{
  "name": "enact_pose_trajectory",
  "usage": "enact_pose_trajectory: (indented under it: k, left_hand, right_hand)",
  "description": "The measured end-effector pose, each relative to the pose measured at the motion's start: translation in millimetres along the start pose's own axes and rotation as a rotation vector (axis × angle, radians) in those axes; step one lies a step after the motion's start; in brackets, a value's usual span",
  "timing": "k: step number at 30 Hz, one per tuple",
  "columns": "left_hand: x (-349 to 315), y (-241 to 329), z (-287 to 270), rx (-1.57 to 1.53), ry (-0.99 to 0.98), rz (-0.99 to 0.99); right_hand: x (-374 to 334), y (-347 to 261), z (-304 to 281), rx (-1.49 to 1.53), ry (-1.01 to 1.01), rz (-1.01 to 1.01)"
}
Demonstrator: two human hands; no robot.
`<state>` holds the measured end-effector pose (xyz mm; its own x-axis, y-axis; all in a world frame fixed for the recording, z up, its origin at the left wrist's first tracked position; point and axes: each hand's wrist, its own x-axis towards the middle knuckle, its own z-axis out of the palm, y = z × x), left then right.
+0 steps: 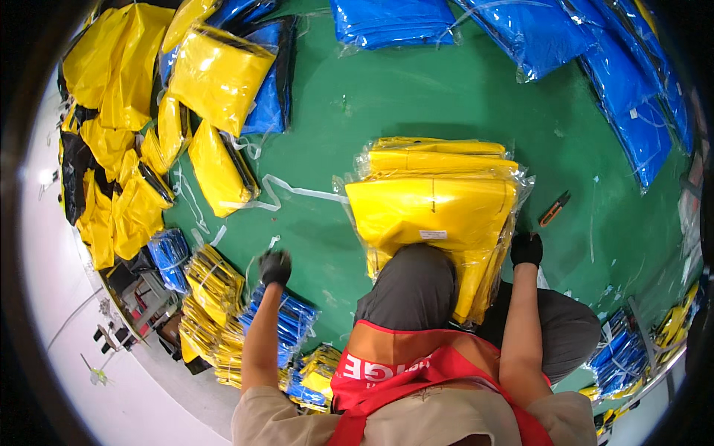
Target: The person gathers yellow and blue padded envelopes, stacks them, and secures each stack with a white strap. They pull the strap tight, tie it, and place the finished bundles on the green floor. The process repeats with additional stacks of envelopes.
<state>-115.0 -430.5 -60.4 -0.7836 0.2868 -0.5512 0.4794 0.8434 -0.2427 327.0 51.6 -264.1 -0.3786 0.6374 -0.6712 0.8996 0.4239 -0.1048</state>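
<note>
A stack of folded yellow sheets in clear plastic bags (428, 204) lies on the floor before me, with my knee pressing on its near edge. From its left side a white strap (305, 192) runs out across the floor. My left hand (276, 267), black-gloved, is well left of the stack, fingers partly spread, close to a short white strap end (274, 242). Close against the stack's right side is my right hand (526, 250), also gloved, its fingers curled; what they hold is hidden. Thread snips with an orange handle (553, 210) lie just beyond it.
Yellow packs (223, 78) are heaped at the far left. Blue bagged packs (520, 33) line the far side and right. Strapped bundles, yellow (212, 282) and blue (286, 323), sit near my left arm. More blue bundles (621, 353) lie at the near right on the green floor (349, 97).
</note>
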Motion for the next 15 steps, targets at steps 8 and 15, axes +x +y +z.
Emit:
enact_pose_trajectory:
  k: [8,15]
  left_hand:
    - [182.0,134.2,24.9,-0.659,0.087,-0.518]
    - [176.4,78.4,65.5,-0.589,0.016,-0.143]
  right_hand:
    - [-22.8,-46.5,-66.4,-0.236,-0.065,-0.006]
    - [-46.6,-23.2,-0.2,0.283,-0.027,0.235]
